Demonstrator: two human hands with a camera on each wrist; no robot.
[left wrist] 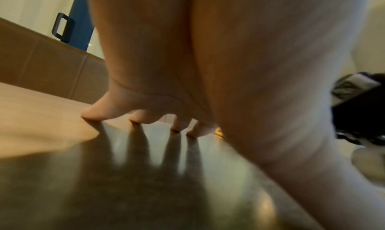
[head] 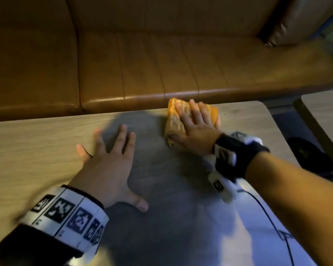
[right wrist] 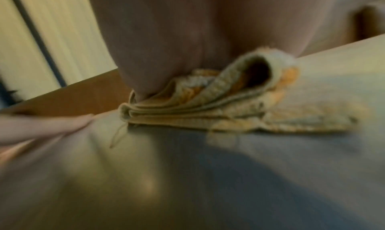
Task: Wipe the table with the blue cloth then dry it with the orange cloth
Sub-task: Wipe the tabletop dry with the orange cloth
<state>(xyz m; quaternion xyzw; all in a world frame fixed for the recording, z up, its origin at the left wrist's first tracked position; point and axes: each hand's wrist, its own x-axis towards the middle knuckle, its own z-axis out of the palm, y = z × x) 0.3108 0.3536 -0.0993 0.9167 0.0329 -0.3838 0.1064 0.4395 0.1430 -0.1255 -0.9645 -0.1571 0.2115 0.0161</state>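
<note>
A folded orange cloth (head: pixel 173 118) lies near the far edge of the wooden table (head: pixel 37 143). My right hand (head: pixel 195 123) presses flat on top of it with straight fingers. In the right wrist view the cloth (right wrist: pixel 208 105) shows as stacked folds under the palm (right wrist: pixel 166 35). My left hand (head: pixel 106 160) rests spread on the bare tabletop to the left of the cloth, fingertips (left wrist: pixel 91 114) touching the wood. No blue cloth shows in any view.
A brown leather bench (head: pixel 142 64) runs along the far side of the table. A second table (head: pixel 325 116) stands to the right across a narrow gap. A black cable (head: pixel 267 214) trails over the near right of the tabletop.
</note>
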